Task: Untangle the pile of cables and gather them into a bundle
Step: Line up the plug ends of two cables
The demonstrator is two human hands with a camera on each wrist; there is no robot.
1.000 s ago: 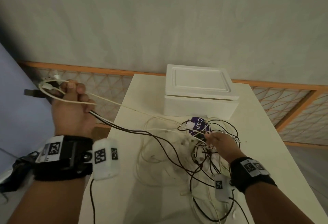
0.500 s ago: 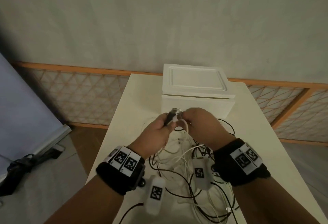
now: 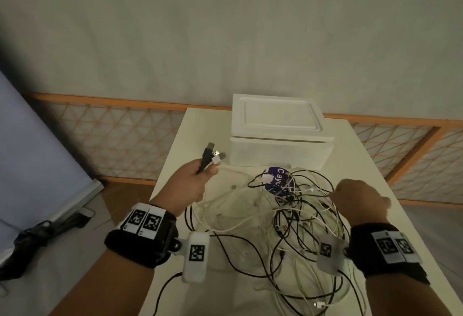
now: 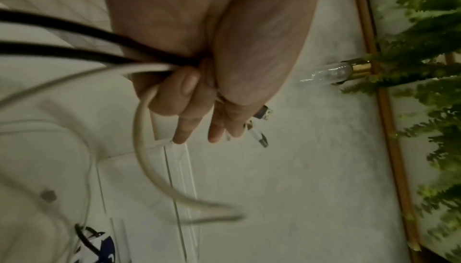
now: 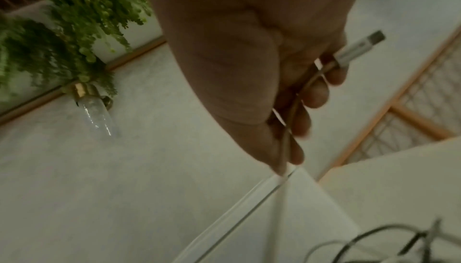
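Head view: your left hand grasps three plug ends left of centre; your right hand pinches one white cable over the tangled pile.

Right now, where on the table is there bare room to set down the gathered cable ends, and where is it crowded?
Bare patches: the table strip left of the white foam box, beyond the left hand, and the right edge beside the box, past the right hand. Crowded: the middle and near side, where the cable pile spreads.
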